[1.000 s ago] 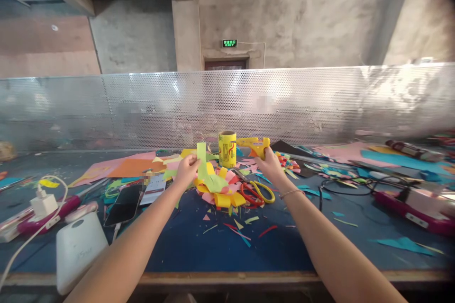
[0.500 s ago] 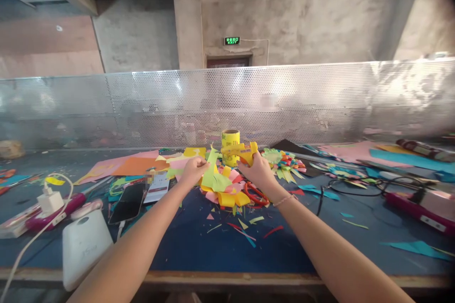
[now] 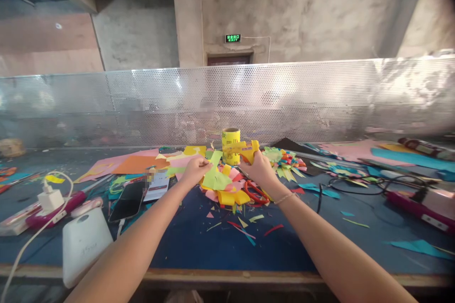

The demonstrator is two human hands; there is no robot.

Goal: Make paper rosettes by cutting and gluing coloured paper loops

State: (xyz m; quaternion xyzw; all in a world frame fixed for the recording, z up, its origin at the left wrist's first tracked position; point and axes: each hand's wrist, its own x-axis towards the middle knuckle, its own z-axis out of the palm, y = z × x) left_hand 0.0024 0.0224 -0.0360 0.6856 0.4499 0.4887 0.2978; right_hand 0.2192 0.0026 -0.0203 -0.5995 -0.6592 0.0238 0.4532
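My left hand pinches the edge of a light green paper piece at the middle of the table. My right hand is wrapped round the handle of a yellow glue gun, whose nose points left above the green paper. Beneath and between the hands lies a wreath-like pile of pink, red and yellow paper loops. Red scissor handles stick out at its right side. Just behind the gun stands a yellow tape roll.
A phone, a white power bank and a purple power strip with cables are at the left. Another purple strip lies right. Coloured paper sheets and scraps are spread about; a perforated metal screen rises behind.
The green paper's upper part has tilted slightly to the right and lower. Both hands keep nearly the same place, and the glue gun has shifted very slightly right.
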